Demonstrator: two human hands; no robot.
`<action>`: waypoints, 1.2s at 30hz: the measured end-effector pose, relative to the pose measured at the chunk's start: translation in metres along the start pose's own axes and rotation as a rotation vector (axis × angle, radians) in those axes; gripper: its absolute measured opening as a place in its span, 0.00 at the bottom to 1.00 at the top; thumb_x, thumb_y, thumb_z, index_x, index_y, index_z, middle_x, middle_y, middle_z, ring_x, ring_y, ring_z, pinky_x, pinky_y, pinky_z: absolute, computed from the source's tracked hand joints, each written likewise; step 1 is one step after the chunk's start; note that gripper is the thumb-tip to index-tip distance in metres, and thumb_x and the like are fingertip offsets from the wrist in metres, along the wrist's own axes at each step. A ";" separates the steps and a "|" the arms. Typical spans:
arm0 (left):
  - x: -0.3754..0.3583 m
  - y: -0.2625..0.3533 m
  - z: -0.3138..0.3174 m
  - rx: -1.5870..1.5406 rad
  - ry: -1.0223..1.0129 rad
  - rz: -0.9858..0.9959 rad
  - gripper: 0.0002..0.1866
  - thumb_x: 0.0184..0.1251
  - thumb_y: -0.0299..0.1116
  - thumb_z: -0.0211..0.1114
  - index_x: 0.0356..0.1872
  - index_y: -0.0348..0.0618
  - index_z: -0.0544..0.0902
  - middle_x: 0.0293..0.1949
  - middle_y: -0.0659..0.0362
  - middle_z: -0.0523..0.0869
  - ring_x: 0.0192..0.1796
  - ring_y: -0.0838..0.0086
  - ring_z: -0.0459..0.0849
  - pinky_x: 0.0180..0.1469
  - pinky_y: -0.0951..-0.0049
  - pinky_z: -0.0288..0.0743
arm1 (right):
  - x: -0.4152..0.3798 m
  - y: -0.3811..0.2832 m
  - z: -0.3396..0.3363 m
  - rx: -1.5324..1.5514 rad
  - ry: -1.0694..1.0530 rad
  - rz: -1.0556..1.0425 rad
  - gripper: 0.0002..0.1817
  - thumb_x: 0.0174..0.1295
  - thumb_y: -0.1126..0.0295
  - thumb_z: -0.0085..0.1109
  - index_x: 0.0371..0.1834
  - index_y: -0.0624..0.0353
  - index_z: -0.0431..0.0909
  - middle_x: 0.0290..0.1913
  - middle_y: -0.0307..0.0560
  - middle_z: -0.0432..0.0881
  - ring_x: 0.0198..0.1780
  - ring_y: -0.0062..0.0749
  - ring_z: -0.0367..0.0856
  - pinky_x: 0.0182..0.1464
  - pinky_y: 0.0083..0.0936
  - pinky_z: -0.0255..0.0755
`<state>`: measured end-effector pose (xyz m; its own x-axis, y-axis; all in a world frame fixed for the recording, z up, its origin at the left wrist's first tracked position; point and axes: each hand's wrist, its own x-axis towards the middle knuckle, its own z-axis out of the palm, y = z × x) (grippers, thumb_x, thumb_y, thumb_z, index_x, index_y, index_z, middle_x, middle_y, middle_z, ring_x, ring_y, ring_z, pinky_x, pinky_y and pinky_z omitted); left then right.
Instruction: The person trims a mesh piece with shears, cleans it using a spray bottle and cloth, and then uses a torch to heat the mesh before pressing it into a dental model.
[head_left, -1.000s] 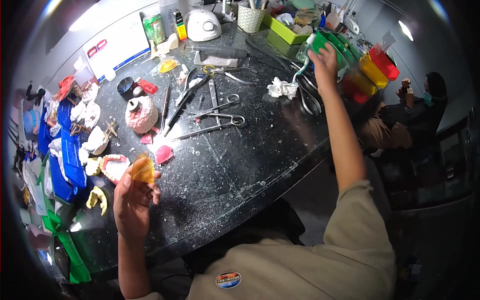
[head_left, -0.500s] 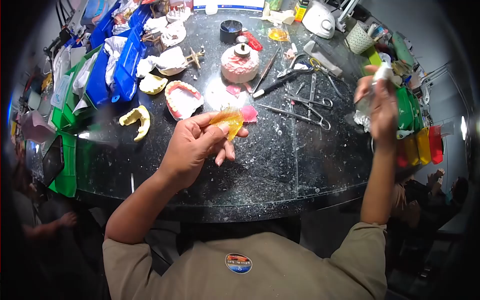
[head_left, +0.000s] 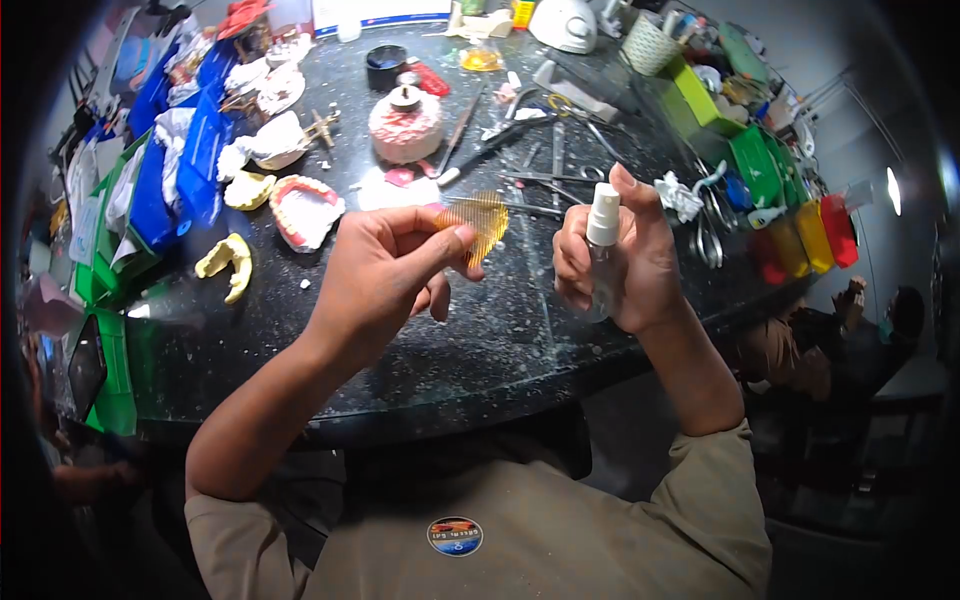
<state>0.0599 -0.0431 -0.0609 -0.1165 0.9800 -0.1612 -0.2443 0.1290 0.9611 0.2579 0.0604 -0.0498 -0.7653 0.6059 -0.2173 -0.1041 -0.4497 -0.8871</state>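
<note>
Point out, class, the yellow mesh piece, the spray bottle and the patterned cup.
Yellow mesh piece (head_left: 488,226): head view, middle of its mesh.
Spray bottle (head_left: 603,256): head view, clear body below the white top.
Patterned cup (head_left: 648,46): head view, outer wall.

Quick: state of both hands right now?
Left hand: closed, pinching yellow mesh between thumb and fingers.
Right hand: closed around clear spray bottle, upright, white nozzle on top.
</note>
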 end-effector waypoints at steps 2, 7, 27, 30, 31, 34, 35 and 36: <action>0.008 0.007 0.017 0.032 -0.021 0.048 0.12 0.65 0.33 0.63 0.35 0.30 0.81 0.25 0.53 0.85 0.14 0.86 0.73 0.15 0.87 0.61 | -0.013 0.000 -0.007 -0.068 0.093 -0.091 0.37 0.64 0.35 0.33 0.15 0.59 0.68 0.15 0.45 0.70 0.16 0.30 0.68 0.20 0.23 0.66; 0.029 0.009 0.065 0.093 -0.128 0.111 0.12 0.65 0.34 0.63 0.32 0.32 0.83 0.24 0.55 0.85 0.14 0.87 0.70 0.15 0.87 0.58 | -0.047 -0.007 -0.046 -0.696 0.328 -0.610 0.28 0.65 0.47 0.47 0.21 0.63 0.73 0.21 0.38 0.71 0.27 0.19 0.67 0.31 0.18 0.59; 0.043 0.004 0.165 0.542 -0.166 0.168 0.14 0.60 0.35 0.62 0.25 0.31 0.81 0.16 0.59 0.80 0.20 0.83 0.76 0.24 0.82 0.67 | -0.093 -0.002 -0.113 -1.072 0.688 -0.862 0.22 0.59 0.62 0.58 0.13 0.63 0.65 0.12 0.47 0.62 0.13 0.34 0.59 0.19 0.31 0.53; 0.044 0.002 0.165 0.524 -0.162 0.152 0.14 0.60 0.36 0.62 0.25 0.32 0.81 0.15 0.60 0.79 0.18 0.84 0.74 0.21 0.82 0.64 | -0.092 -0.001 -0.113 -1.113 0.707 -0.874 0.22 0.59 0.62 0.58 0.12 0.62 0.65 0.12 0.47 0.62 0.13 0.35 0.59 0.19 0.31 0.54; 0.044 0.002 0.166 0.519 -0.157 0.114 0.14 0.59 0.36 0.63 0.25 0.32 0.81 0.14 0.61 0.78 0.17 0.85 0.72 0.19 0.83 0.62 | -0.092 -0.001 -0.113 -1.139 0.720 -0.881 0.22 0.59 0.62 0.58 0.12 0.62 0.65 0.12 0.47 0.62 0.13 0.36 0.59 0.18 0.31 0.54; 0.044 0.003 0.168 0.485 -0.155 0.003 0.13 0.58 0.36 0.63 0.26 0.34 0.81 0.13 0.63 0.75 0.14 0.86 0.67 0.16 0.83 0.56 | -0.093 0.000 -0.116 -1.114 0.723 -0.871 0.23 0.59 0.61 0.59 0.12 0.61 0.65 0.12 0.46 0.62 0.13 0.36 0.60 0.18 0.32 0.54; 0.046 0.002 0.167 0.463 -0.163 -0.031 0.12 0.58 0.36 0.63 0.26 0.34 0.81 0.12 0.63 0.73 0.13 0.86 0.65 0.15 0.83 0.54 | -0.092 -0.001 -0.115 -1.111 0.726 -0.889 0.23 0.59 0.60 0.59 0.12 0.61 0.65 0.12 0.46 0.62 0.13 0.36 0.60 0.18 0.32 0.55; 0.047 0.001 0.166 0.441 -0.171 -0.064 0.12 0.58 0.35 0.63 0.26 0.35 0.81 0.12 0.64 0.72 0.12 0.87 0.64 0.14 0.83 0.52 | -0.091 -0.002 -0.114 -1.107 0.730 -0.907 0.23 0.59 0.60 0.59 0.12 0.61 0.65 0.12 0.46 0.62 0.13 0.36 0.61 0.18 0.31 0.55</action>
<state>0.2140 0.0284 -0.0298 0.0548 0.9741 -0.2192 0.1903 0.2053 0.9600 0.3997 0.0810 -0.0751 -0.2240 0.7092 0.6684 0.4037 0.6918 -0.5987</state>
